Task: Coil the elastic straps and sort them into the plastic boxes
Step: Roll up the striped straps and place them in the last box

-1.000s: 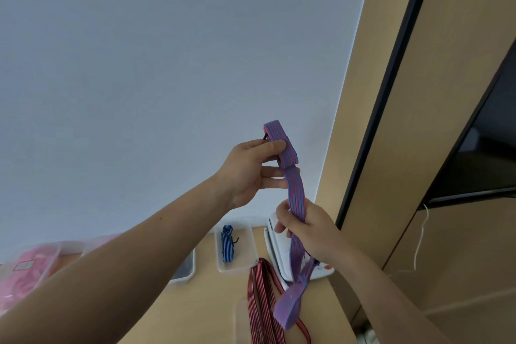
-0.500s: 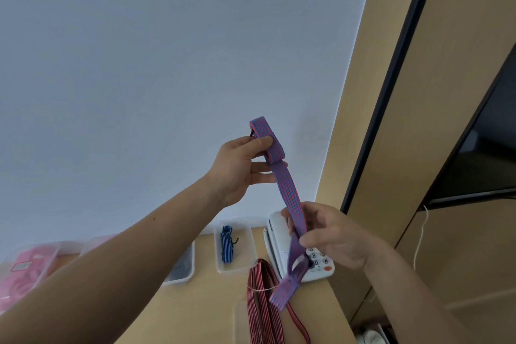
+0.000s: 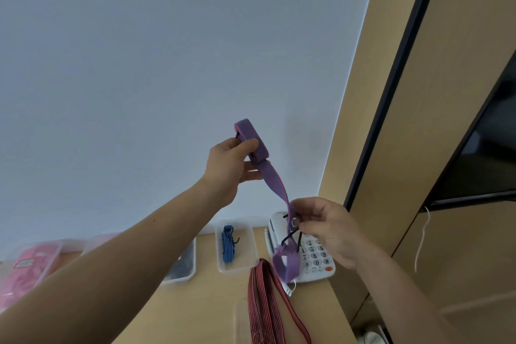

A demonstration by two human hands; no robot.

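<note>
A: Step in hand?

B: Coiling, mid-wrap. The left hand (image 3: 231, 165) is gripping the purple strap (image 3: 272, 181), thumb pressing on top and fingers curling under a small coil that is sticking up above the knuckles.

A: Right hand?

B: The right hand (image 3: 326, 232) is sitting below and to the right of the left, fingers curling in, pinching the strap near its tail. A black hook (image 3: 288, 238) is poking out beside those fingertips. The strap is running taut between the two hands and the loose end is dangling under the right.

A: How far along?

B: I'm judging early. Only one blue strap (image 3: 227, 244) is lying in a plastic box (image 3: 237, 270), below the left wrist. A red strap (image 3: 262, 299) is lying uncoiled under the right hand, beside a telephone (image 3: 317, 260).

A: Next move?

B: Probably feeding the tail up over the coil, so the right needs to be giving slack while the left is clamping the loops. Then hooking off and dropping it in a box.
</note>
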